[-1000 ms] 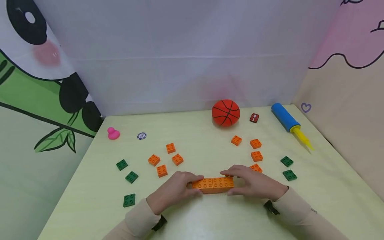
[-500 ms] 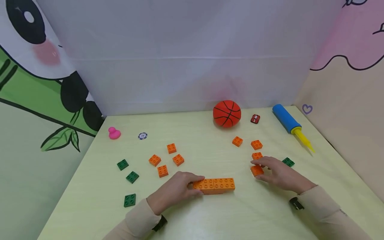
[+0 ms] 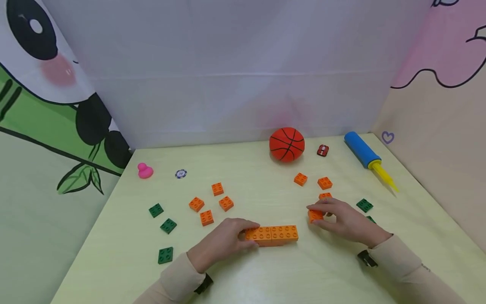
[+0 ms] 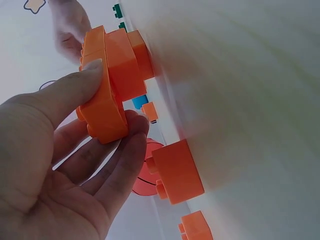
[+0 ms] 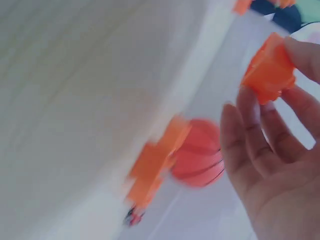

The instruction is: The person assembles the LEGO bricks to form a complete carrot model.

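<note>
My left hand (image 3: pixel 222 241) pinches the left end of a stack of joined orange toy building bricks (image 3: pixel 279 233), thumb in front and fingers behind. In the left wrist view the stack (image 4: pixel 122 70) has more bricks under its top row, and its lower end is stepped. To its right, my right hand (image 3: pixel 345 221) holds a single small orange brick (image 3: pixel 315 216) between thumb and fingers. That brick (image 5: pixel 270 70) appears lifted off the table in the right wrist view, tilted, with its hollow underside partly showing. A gap separates it from the stack.
Loose orange bricks (image 3: pixel 206 217) lie left of centre, others (image 3: pixel 324 183) behind my right hand. Green bricks (image 3: pixel 165 255) sit at both sides. Farther back are a pink toy (image 3: pixel 145 171), a chip (image 3: pixel 181 174), a basketball (image 3: pixel 287 145), a red toy car (image 3: pixel 322 150) and a blue-yellow pump (image 3: pixel 362 150).
My right hand left the stack, reached right to a loose orange brick, took hold of it and has moved slightly back left with it. My left hand stays on the stack.
</note>
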`<action>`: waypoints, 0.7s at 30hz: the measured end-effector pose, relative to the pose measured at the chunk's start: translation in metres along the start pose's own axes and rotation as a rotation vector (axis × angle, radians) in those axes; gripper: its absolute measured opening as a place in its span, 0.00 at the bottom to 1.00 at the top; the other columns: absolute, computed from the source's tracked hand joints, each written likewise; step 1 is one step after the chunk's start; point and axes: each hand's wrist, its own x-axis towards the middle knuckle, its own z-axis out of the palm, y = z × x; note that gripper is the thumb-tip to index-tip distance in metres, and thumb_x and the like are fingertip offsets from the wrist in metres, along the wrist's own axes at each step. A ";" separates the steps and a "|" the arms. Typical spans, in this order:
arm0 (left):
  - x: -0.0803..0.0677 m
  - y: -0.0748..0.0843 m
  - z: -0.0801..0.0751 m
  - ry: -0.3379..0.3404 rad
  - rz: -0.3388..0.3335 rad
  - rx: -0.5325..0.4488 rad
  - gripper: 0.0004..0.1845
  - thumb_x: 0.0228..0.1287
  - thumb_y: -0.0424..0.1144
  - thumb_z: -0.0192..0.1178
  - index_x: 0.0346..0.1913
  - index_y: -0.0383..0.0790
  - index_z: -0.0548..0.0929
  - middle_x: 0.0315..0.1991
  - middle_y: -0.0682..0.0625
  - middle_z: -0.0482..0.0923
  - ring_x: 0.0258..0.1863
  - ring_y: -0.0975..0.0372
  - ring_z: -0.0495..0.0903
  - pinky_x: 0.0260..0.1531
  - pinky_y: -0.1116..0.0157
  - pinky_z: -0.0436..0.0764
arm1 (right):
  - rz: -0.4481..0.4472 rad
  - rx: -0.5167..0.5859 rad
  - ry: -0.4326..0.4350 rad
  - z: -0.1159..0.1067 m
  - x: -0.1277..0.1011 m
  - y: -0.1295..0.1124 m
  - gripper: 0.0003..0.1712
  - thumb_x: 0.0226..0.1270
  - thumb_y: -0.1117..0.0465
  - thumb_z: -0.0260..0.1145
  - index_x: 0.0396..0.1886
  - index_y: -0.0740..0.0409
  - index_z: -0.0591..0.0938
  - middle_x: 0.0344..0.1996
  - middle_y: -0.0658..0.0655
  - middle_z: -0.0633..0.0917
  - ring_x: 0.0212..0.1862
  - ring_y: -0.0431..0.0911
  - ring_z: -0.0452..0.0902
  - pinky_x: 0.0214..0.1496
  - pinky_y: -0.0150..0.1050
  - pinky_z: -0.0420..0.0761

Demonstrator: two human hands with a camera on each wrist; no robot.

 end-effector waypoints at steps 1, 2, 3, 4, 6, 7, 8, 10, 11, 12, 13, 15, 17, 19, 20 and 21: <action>0.000 0.000 0.000 0.001 -0.004 -0.003 0.25 0.61 0.48 0.71 0.61 0.47 0.83 0.55 0.56 0.83 0.51 0.65 0.79 0.57 0.59 0.78 | -0.030 0.010 0.008 0.002 0.001 -0.005 0.28 0.68 0.44 0.67 0.65 0.47 0.80 0.55 0.49 0.80 0.56 0.48 0.74 0.55 0.47 0.81; 0.000 0.000 0.000 0.001 -0.007 -0.006 0.25 0.61 0.48 0.71 0.61 0.47 0.83 0.55 0.56 0.83 0.51 0.65 0.79 0.58 0.59 0.78 | -0.066 0.018 0.012 0.004 0.002 -0.011 0.28 0.69 0.44 0.66 0.65 0.47 0.80 0.54 0.46 0.80 0.54 0.45 0.74 0.53 0.45 0.82; 0.000 0.000 0.000 0.001 -0.010 -0.008 0.25 0.61 0.49 0.71 0.61 0.47 0.83 0.55 0.56 0.83 0.51 0.65 0.79 0.58 0.59 0.78 | -0.099 0.032 0.012 0.006 0.003 -0.017 0.27 0.69 0.44 0.66 0.65 0.47 0.80 0.53 0.45 0.79 0.53 0.43 0.74 0.52 0.43 0.82; 0.000 0.001 0.000 0.000 -0.012 -0.010 0.25 0.61 0.49 0.71 0.61 0.48 0.83 0.55 0.56 0.83 0.51 0.65 0.79 0.58 0.59 0.78 | -0.128 0.046 0.006 0.008 0.004 -0.022 0.27 0.69 0.43 0.65 0.65 0.46 0.80 0.52 0.43 0.79 0.52 0.42 0.74 0.51 0.42 0.83; 0.000 0.001 0.000 -0.003 -0.019 -0.014 0.26 0.61 0.49 0.71 0.61 0.48 0.83 0.55 0.57 0.83 0.52 0.64 0.79 0.58 0.59 0.78 | -0.168 0.064 -0.011 0.012 0.006 -0.032 0.27 0.70 0.43 0.64 0.65 0.45 0.80 0.52 0.41 0.79 0.52 0.40 0.74 0.53 0.42 0.82; 0.000 0.001 0.000 -0.004 -0.021 -0.013 0.25 0.61 0.49 0.71 0.61 0.48 0.83 0.55 0.57 0.83 0.52 0.64 0.79 0.58 0.59 0.78 | -0.180 0.070 -0.021 0.013 0.007 -0.036 0.27 0.70 0.42 0.63 0.65 0.45 0.80 0.52 0.40 0.78 0.53 0.39 0.74 0.54 0.42 0.82; -0.001 0.002 0.000 -0.004 -0.021 -0.010 0.26 0.61 0.50 0.71 0.61 0.48 0.83 0.55 0.57 0.83 0.52 0.64 0.80 0.58 0.59 0.78 | -0.188 0.075 -0.032 0.015 0.008 -0.039 0.26 0.71 0.42 0.63 0.65 0.44 0.80 0.52 0.40 0.78 0.53 0.39 0.73 0.55 0.42 0.82; -0.001 0.002 0.000 -0.007 -0.022 -0.009 0.26 0.61 0.50 0.70 0.61 0.48 0.83 0.55 0.57 0.83 0.53 0.64 0.80 0.58 0.58 0.78 | -0.185 0.082 -0.052 0.018 0.010 -0.043 0.27 0.71 0.40 0.62 0.65 0.44 0.80 0.53 0.39 0.78 0.54 0.39 0.73 0.56 0.41 0.81; 0.000 0.002 0.000 -0.008 -0.022 -0.009 0.25 0.61 0.50 0.70 0.61 0.48 0.83 0.55 0.57 0.83 0.53 0.64 0.80 0.58 0.58 0.78 | -0.181 0.080 -0.059 0.020 0.010 -0.045 0.28 0.71 0.40 0.61 0.65 0.44 0.79 0.53 0.39 0.78 0.54 0.39 0.73 0.57 0.40 0.81; 0.000 0.002 0.000 -0.009 -0.021 -0.009 0.25 0.61 0.50 0.70 0.61 0.48 0.83 0.55 0.57 0.83 0.53 0.64 0.80 0.58 0.59 0.78 | -0.177 0.078 -0.063 0.021 0.011 -0.045 0.29 0.71 0.39 0.61 0.65 0.44 0.79 0.54 0.39 0.78 0.54 0.39 0.73 0.57 0.40 0.81; 0.000 0.002 0.000 -0.011 -0.020 -0.009 0.25 0.61 0.50 0.70 0.61 0.48 0.83 0.55 0.57 0.83 0.53 0.64 0.80 0.58 0.59 0.78 | -0.174 0.076 -0.067 0.023 0.011 -0.046 0.29 0.70 0.38 0.61 0.66 0.45 0.79 0.54 0.39 0.78 0.54 0.39 0.73 0.57 0.40 0.81; 0.000 0.003 0.000 -0.014 -0.020 -0.009 0.25 0.61 0.50 0.70 0.61 0.48 0.83 0.54 0.58 0.83 0.53 0.64 0.80 0.58 0.59 0.78 | -0.170 0.077 -0.071 0.025 0.011 -0.046 0.30 0.70 0.38 0.61 0.66 0.46 0.79 0.54 0.39 0.78 0.54 0.39 0.73 0.57 0.40 0.81; 0.001 0.003 0.000 -0.015 -0.019 -0.006 0.25 0.61 0.50 0.70 0.60 0.48 0.83 0.54 0.58 0.83 0.52 0.64 0.80 0.58 0.59 0.78 | -0.169 0.079 -0.070 0.026 0.011 -0.047 0.31 0.70 0.37 0.61 0.66 0.47 0.79 0.53 0.40 0.78 0.54 0.39 0.73 0.57 0.41 0.81; 0.001 0.003 -0.001 -0.013 -0.017 0.000 0.25 0.61 0.50 0.70 0.60 0.48 0.83 0.54 0.58 0.83 0.52 0.64 0.80 0.58 0.59 0.78 | -0.166 0.085 -0.072 0.027 0.012 -0.047 0.30 0.70 0.37 0.61 0.65 0.47 0.79 0.53 0.40 0.78 0.53 0.39 0.73 0.57 0.41 0.81; 0.000 0.003 -0.001 -0.012 -0.016 0.003 0.25 0.61 0.50 0.70 0.60 0.48 0.83 0.54 0.58 0.83 0.52 0.64 0.80 0.58 0.59 0.78 | -0.164 0.089 -0.074 0.028 0.012 -0.047 0.30 0.70 0.37 0.61 0.64 0.46 0.79 0.53 0.39 0.78 0.53 0.39 0.73 0.57 0.41 0.81; 0.000 0.002 -0.001 -0.010 -0.015 0.005 0.25 0.61 0.50 0.70 0.60 0.48 0.83 0.54 0.57 0.83 0.52 0.64 0.80 0.58 0.59 0.78 | -0.160 0.098 -0.078 0.028 0.013 -0.047 0.30 0.69 0.38 0.61 0.64 0.46 0.79 0.54 0.39 0.78 0.53 0.39 0.73 0.57 0.41 0.81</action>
